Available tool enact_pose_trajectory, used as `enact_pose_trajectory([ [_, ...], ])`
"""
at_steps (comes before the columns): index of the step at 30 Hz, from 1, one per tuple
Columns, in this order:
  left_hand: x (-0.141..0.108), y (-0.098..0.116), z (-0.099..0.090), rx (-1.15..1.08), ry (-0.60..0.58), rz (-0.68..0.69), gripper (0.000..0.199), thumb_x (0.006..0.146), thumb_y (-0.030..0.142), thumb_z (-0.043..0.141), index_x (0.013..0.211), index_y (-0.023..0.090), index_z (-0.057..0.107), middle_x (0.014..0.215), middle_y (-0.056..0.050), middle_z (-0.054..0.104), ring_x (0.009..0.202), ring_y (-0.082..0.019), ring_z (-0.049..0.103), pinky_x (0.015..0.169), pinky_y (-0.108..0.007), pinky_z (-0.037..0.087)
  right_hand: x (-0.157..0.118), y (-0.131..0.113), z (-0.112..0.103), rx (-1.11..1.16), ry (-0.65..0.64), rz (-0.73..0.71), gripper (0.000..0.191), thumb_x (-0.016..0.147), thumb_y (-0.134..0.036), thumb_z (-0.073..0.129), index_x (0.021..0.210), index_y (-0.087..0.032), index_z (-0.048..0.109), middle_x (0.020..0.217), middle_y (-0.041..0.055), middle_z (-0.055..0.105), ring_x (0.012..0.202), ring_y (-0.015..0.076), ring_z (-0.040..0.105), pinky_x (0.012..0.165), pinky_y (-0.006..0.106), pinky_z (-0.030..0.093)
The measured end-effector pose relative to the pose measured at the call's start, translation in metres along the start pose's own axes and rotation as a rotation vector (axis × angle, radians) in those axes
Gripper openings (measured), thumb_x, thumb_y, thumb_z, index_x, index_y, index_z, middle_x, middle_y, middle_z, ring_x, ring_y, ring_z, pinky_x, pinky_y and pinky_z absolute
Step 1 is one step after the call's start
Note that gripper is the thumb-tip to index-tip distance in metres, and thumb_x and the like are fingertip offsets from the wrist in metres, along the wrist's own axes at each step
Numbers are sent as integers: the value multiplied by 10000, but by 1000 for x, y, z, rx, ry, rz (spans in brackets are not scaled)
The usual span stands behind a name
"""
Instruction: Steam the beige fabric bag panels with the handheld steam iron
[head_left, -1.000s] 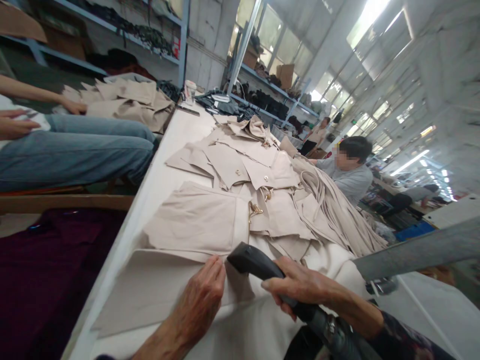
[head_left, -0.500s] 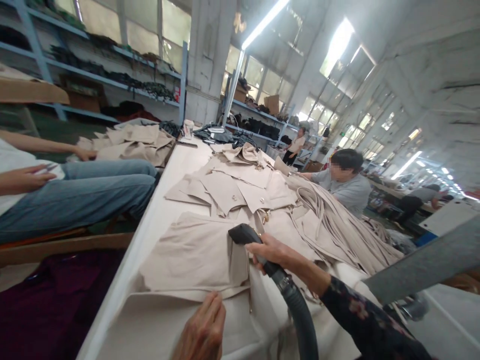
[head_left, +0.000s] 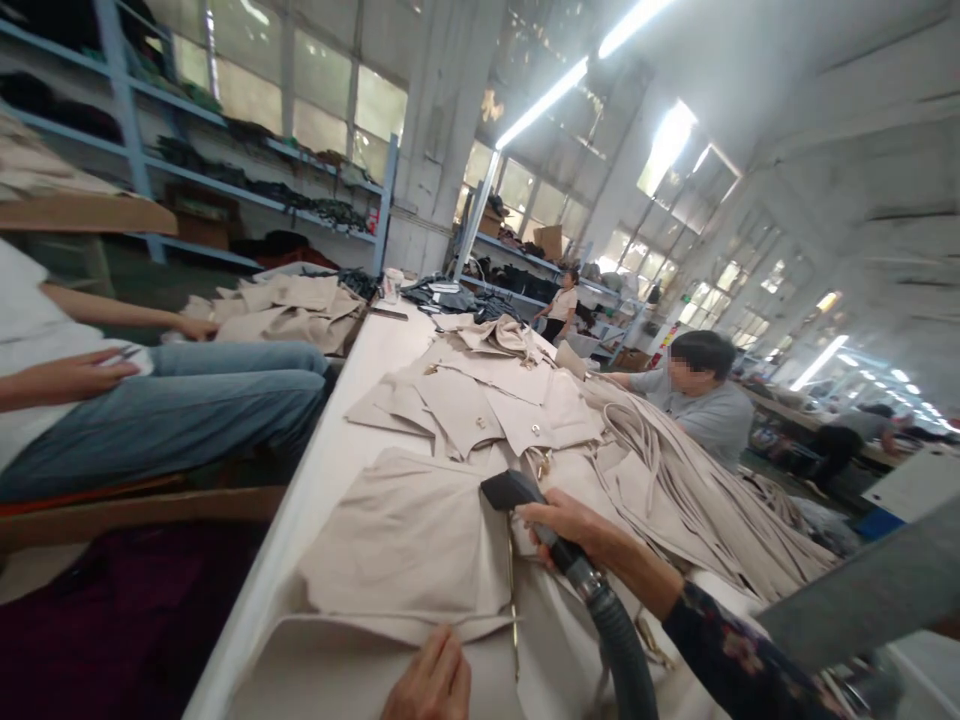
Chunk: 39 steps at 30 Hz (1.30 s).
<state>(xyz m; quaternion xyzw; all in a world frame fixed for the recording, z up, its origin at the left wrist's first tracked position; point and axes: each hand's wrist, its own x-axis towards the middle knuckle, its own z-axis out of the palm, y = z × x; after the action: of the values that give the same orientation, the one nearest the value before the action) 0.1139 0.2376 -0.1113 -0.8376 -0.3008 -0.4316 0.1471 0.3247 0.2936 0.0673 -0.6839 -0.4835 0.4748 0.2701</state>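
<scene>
My right hand [head_left: 566,525] is wrapped around the handle of a black vacuum nozzle [head_left: 514,490], from which a ribbed grey hose [head_left: 619,640] runs down toward me. The nozzle's tip is at the upper right edge of a beige bag [head_left: 409,540] lying on the table. Along the bag's right side runs a gold metal zip [head_left: 514,610]. My left hand [head_left: 435,675] pinches the bag's near edge, fingers pressed together; the fingertips are partly hidden. Beyond the bag lie several overlapping beige pieces [head_left: 457,405] with small metal fittings.
Long beige straps [head_left: 675,460] are heaped on the right side of the white table [head_left: 300,500]. A co-worker in jeans [head_left: 225,400] sits at the left, another in grey [head_left: 701,390] at the right. A grey metal beam [head_left: 862,570] crosses the near right. Dark purple material [head_left: 127,590] lies lower left.
The whole view has shifted, so things appear lower and further right. The nozzle has moved slightly toward the bag's right edge, and more of the zip shows. Both hands keep their hold.
</scene>
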Motion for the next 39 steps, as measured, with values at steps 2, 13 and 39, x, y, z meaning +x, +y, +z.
enact_pose_trajectory([
  [2,7,5,-11,-56,-121,-39,368,630,-55,430,835,153,654,901,-78,719,929,-220,666,835,-291,560,9,-5,3,-19,48,-3,211,833,-318,561,719,-167,467,543,-25,537,365,94,498,322,199,423],
  [13,35,9,-46,-150,-379,-65,311,697,-64,428,888,95,615,997,-138,648,1052,-247,589,956,-379,495,-61,12,-19,39,-96,-75,375,784,-507,613,757,-145,518,562,-18,531,395,91,490,353,206,429],
  [39,-62,-20,-98,269,135,-100,299,837,31,442,1037,90,656,1005,-107,701,991,-209,639,854,-284,537,-51,-5,141,-39,-498,-143,205,779,-318,556,713,-131,501,555,0,562,379,97,534,339,173,413],
])
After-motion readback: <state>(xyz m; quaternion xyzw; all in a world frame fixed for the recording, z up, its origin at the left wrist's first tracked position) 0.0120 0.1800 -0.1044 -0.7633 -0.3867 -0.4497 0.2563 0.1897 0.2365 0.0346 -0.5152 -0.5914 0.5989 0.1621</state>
